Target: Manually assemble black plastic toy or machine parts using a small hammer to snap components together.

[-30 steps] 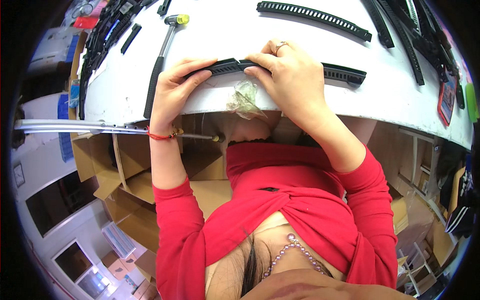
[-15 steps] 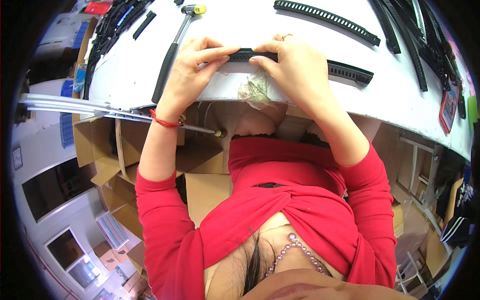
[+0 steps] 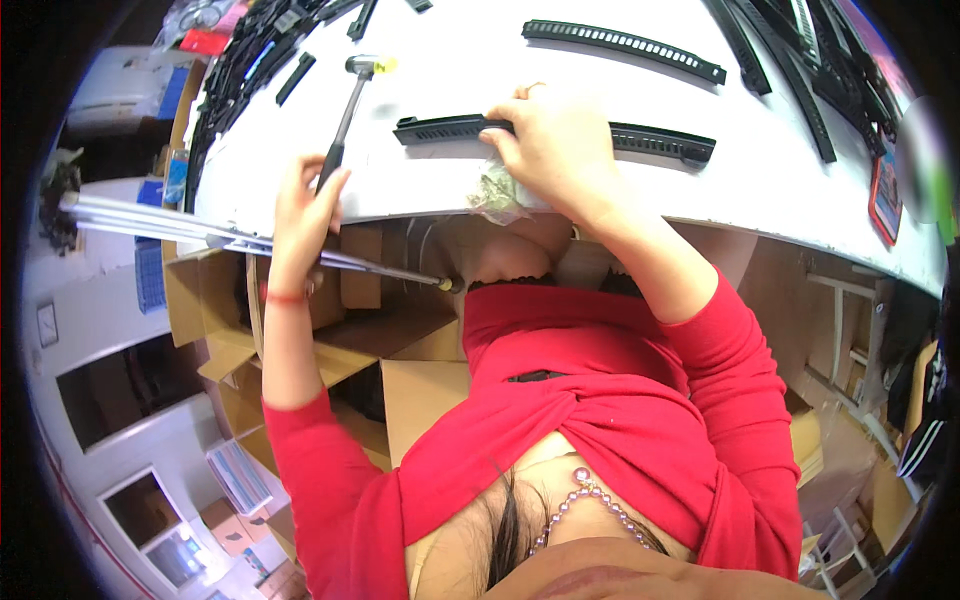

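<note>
In the head view, the left hand (image 3: 308,215) is gripping the hammer (image 3: 345,125), its thumb and fingers closing around the black handle while the metal shaft is reaching away beyond the fingertips and the yellow-tipped head is pointing to the right. The right hand (image 3: 560,150) is pinching the long black strip (image 3: 655,140), thumb on the near side; how its other fingers are curling cannot be told, as the back of the hand is hiding them. This strip is lying crosswise under the right fingers, one end extending left of them toward the hammer and the other extending right, past the knuckles. The crumpled clear bag (image 3: 498,190) is resting just nearer the body than the right thumb, at the rim of the white table (image 3: 420,190). Another slotted strip (image 3: 620,52) is lying farther out than the right fingers. Dark parts (image 3: 250,75) are crowding beyond the left fingers, and a red-edged device (image 3: 886,198) is lying well to the right of both hands.
</note>
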`<state>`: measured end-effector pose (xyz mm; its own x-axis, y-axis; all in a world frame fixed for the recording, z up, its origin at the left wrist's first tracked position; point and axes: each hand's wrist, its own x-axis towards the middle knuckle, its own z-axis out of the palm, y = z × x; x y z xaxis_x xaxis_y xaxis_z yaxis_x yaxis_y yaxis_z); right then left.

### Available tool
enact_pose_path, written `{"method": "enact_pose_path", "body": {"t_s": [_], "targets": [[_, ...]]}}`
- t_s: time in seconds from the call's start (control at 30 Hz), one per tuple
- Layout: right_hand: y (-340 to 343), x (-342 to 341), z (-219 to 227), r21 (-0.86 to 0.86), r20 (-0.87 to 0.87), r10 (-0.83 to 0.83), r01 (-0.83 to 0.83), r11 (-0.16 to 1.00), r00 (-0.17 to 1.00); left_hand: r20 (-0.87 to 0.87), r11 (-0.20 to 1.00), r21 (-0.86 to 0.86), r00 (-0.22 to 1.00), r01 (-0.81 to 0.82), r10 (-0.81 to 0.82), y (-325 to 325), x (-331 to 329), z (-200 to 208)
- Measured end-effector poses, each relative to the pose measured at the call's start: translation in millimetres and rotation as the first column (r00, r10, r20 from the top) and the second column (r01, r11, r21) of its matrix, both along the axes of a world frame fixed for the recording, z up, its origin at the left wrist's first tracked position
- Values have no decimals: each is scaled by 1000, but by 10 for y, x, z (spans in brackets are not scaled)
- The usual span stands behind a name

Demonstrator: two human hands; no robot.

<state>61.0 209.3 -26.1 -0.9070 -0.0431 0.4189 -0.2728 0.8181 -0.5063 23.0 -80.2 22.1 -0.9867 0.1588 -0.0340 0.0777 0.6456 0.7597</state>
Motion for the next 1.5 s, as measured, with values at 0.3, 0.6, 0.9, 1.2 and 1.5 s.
{"method": "enact_pose_path", "body": {"t_s": [0.3,0.6,0.9,1.2,1.5], "targets": [[-33,73,44,-7,76,-18,18,1000,997,-325,843,-511,869,170,-372,512,765,482],[-43,-6,30,9,14,17,-17,1000,1000,-320,871,-430,862,236,-392,478,696,428],[-4,95,-120,-12,-88,-7,6,1000,996,-481,845,-513,865,-148,-141,65,-114,-140],[1881,-743,1003,191,-485,-414,555,809,770,-713,800,-442,700,-406,-39,115,-322,-656],[3323,-1855,770,616,-490,-462,669,416,739,-673,844,-385,740,-373,19,207,-324,-587]]}}
